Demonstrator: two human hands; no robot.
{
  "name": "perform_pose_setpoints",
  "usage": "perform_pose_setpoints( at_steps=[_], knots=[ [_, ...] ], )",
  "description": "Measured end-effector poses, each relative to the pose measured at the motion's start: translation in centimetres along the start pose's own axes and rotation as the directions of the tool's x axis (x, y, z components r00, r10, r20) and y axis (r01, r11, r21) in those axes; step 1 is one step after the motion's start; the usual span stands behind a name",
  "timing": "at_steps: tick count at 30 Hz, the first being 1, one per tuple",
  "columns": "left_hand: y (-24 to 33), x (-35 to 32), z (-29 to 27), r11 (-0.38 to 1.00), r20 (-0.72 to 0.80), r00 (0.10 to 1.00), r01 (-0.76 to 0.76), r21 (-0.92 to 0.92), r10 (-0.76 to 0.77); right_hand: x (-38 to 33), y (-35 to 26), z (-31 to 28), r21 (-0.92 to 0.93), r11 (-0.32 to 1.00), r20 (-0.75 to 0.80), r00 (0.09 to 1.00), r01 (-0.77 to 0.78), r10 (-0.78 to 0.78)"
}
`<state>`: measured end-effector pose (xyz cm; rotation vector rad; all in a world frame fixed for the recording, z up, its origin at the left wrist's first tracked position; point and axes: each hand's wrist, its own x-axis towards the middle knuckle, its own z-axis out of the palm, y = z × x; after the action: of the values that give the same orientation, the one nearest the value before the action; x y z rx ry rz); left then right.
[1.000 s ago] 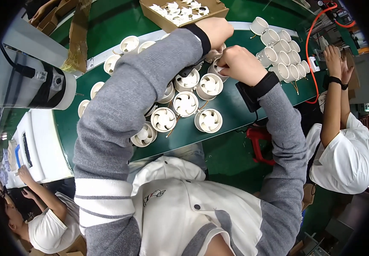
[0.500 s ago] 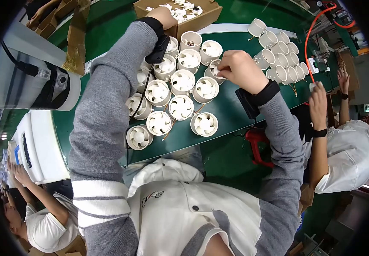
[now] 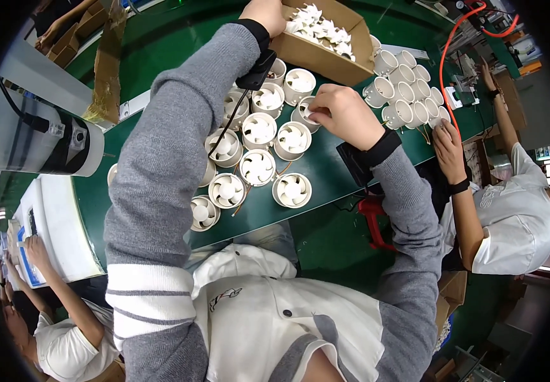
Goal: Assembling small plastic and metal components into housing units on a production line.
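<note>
At the far side of the bench, my left hand point(image 3: 265, 15) is closed on the left end of an open cardboard box point(image 3: 322, 62). White fan wheels point(image 3: 319, 29) lie heaped in the box. My right hand point(image 3: 345, 114) has its fingers curled down over a round white fan housing point(image 3: 298, 118). Its fingertips pinch a white fan wheel point(image 3: 308, 113) at the housing's mouth, mostly hidden by them. Several housings with fan wheels inside, such as the nearest fan point(image 3: 292, 190), stand in loose rows below my hands. My left sleeve hides some of them.
Several white cylindrical housings point(image 3: 403, 92) are grouped at the right, with another person's hand point(image 3: 449, 145) touching the nearest. A red hose point(image 3: 442, 63) hangs beside them. A machine with a grey cylinder point(image 3: 65, 143) stands left. A red stool point(image 3: 373, 218) is below the bench edge.
The box of fan wheels has moved right and nearer along with my left hand. My right hand remains at the same housing. The co-worker's hand has come down to the grouped housings.
</note>
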<state>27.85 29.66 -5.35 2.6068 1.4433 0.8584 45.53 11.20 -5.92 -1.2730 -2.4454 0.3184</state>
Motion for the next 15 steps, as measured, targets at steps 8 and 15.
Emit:
perform_pose_setpoints(
  at_steps=[8,15],
  knots=[
    [1.2,-0.7,0.5,0.994,0.387,0.917,0.106,-0.006,-0.095,0.3,1.0,-3.3,0.019,0.990,-0.157,0.978,0.140,-0.135],
    [2.7,2.2,0.7,0.978,0.385,0.921,-0.128,0.166,0.055,8.8,11.6,-6.0,-0.261,0.954,0.000,0.988,-0.149,0.154]
  ],
)
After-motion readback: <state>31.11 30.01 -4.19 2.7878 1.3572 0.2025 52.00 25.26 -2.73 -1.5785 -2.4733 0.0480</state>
